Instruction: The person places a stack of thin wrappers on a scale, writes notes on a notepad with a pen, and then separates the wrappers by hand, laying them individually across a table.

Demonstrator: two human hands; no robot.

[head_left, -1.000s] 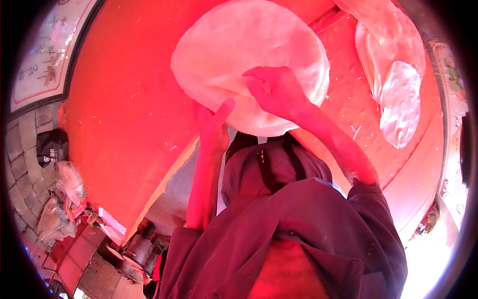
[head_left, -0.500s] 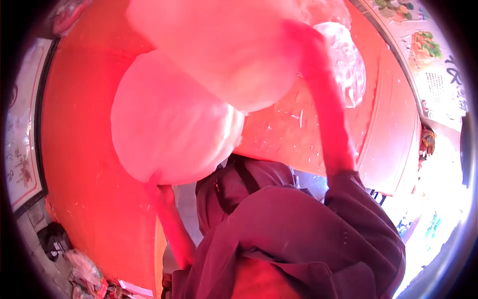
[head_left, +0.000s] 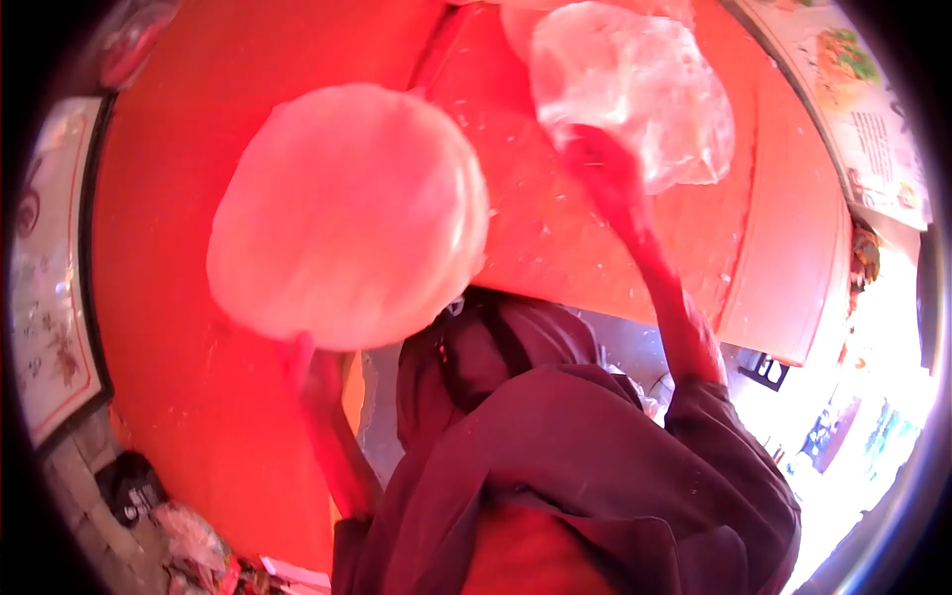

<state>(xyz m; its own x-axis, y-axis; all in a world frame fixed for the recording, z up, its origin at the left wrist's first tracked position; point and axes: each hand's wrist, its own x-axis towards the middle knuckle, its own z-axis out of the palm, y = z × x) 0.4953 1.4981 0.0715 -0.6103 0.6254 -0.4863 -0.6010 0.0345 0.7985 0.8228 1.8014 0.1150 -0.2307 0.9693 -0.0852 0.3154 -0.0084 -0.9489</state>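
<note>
A thick stack of pale, round, flat sheets [head_left: 342,213] lies on the red-covered table, its layered edge showing on the right side. My left hand [head_left: 309,359] is at the stack's near edge, thumb against the rim; the other fingers are blurred and partly hidden. Farther off to the right sits a shiny, wrinkled, roundish pile of thin sheets [head_left: 635,94], whose material I cannot make out. At its near edge my right hand [head_left: 602,167] has its fingers bent and closed on the rim of a sheet.
The red table cover [head_left: 595,253] carries small pale scraps. A dark garment and bag strap fill my lap. A framed panel [head_left: 59,268] stands on the left, with a black bag [head_left: 129,488] and plastic wrappings below it. Printed posters [head_left: 868,139] hang at right.
The large round sheet under my right hand is no longer in the air. My right hand has moved down to the wrinkled pile's edge. My left hand stays by the stack.
</note>
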